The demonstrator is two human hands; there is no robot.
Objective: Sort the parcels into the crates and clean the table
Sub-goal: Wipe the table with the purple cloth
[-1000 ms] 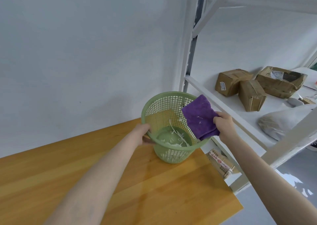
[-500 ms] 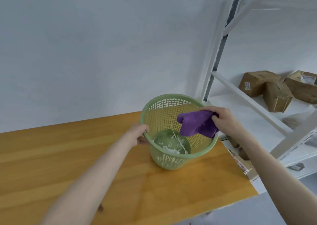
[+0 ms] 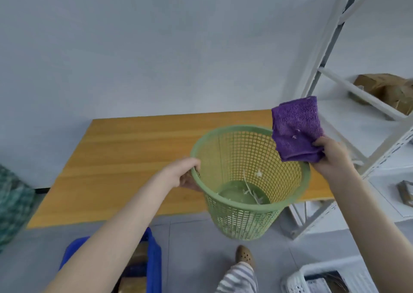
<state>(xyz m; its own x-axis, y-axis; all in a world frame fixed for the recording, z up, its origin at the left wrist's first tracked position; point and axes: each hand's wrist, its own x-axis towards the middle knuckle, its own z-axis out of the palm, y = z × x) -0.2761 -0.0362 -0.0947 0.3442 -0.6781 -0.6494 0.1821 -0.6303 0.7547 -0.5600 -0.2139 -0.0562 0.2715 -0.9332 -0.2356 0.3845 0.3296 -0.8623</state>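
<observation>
Over the near edge of the table (image 3: 125,163), we see the green basket (image 3: 245,221) held up, its base apparently clear of the wood and above the floor. The left hand (image 3: 186,175) grips the basket's left rim, fingers curled over the lip. The right hand (image 3: 333,158) pinches a folded purple cloth (image 3: 295,129) by its lower edge, thumb and fingers clamped on it. The cloth stands up beside the basket's right rim and partly over its mouth. A few white flecks cling to the cloth, and pale scraps (image 3: 252,192) lie in the basket's bottom.

We judge that this is the cleaning half of the task: the wiped-up bits are going into the basket. The tabletop that we can see looks bare. A blue crate (image 3: 156,261) on the floor at lower left holds brown parcels (image 3: 138,254), and a white crate (image 3: 297,277) sits at lower right, so the sorting seems largely done. More parcels (image 3: 380,87) lie on the shelf (image 3: 348,123) to the right; we cannot tell whether they belong to the job.

Next, we think the cloth wants a shake or a brush against the inner wall, kept inside the rim so the flecks fall in. The basket then needs a level place to stand.
</observation>
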